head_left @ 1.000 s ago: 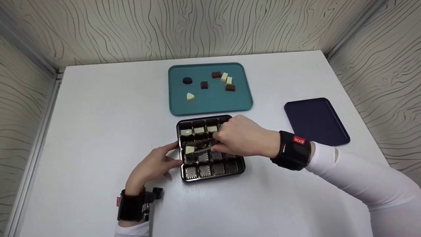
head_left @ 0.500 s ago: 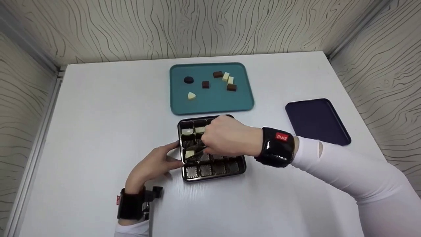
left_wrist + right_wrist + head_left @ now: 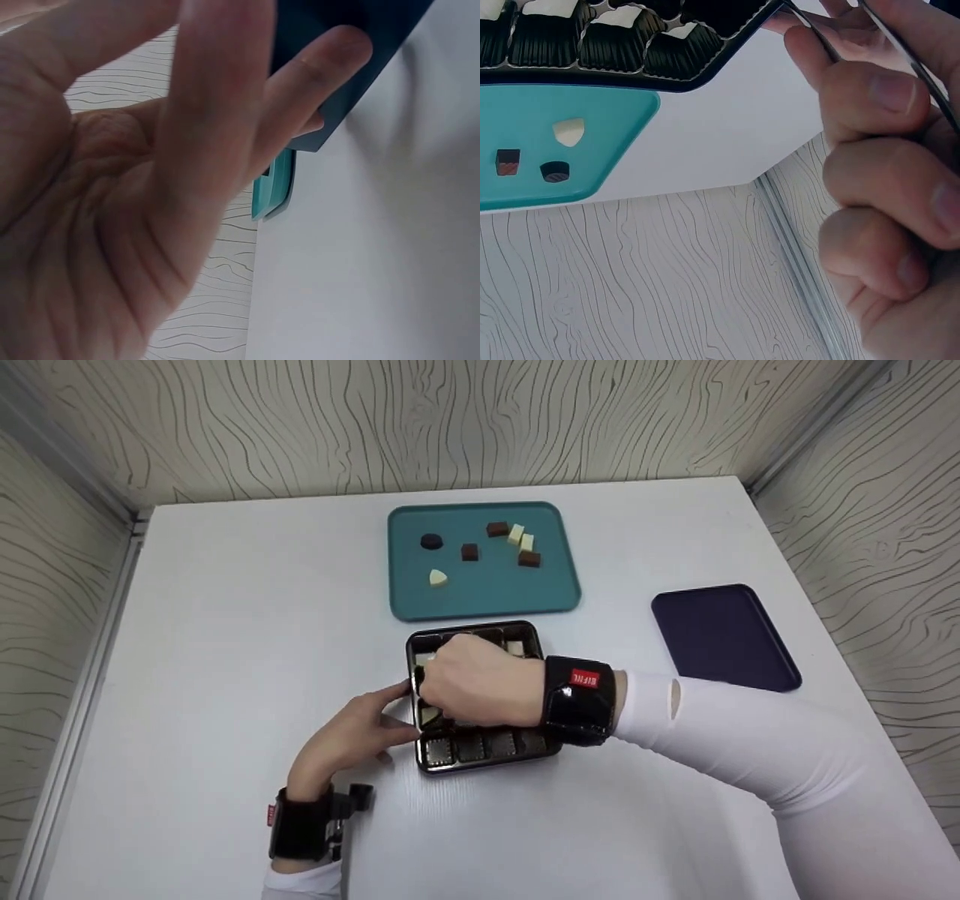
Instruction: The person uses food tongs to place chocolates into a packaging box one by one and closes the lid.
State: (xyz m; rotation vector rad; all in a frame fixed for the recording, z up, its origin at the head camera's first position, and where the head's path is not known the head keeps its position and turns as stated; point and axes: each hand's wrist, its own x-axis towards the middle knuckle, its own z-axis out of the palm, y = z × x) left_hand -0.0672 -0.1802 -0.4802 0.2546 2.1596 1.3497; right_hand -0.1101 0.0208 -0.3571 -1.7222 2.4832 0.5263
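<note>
A black compartmented chocolate box lies on the white table, several pale chocolates in its back row. My right hand is over its left half and hides much of it. In the right wrist view that hand grips metal tweezers, fingers curled; their tips are out of sight. One white chocolate shows in the left column, just below the right hand; whether the tweezers touch it is hidden. My left hand rests against the box's left side with extended fingers, and the left wrist view shows fingertips along the box's dark wall.
Behind the box lies a teal tray bearing several brown and white chocolates, among them a round dark one and a white triangular one. A dark purple tray lies at the right. Patterned walls enclose the table.
My right hand has moved left over the box with the tweezers, covering more compartments. The white chocolate, earlier between the tweezer tips, now sits in the left column. The left hand stays put.
</note>
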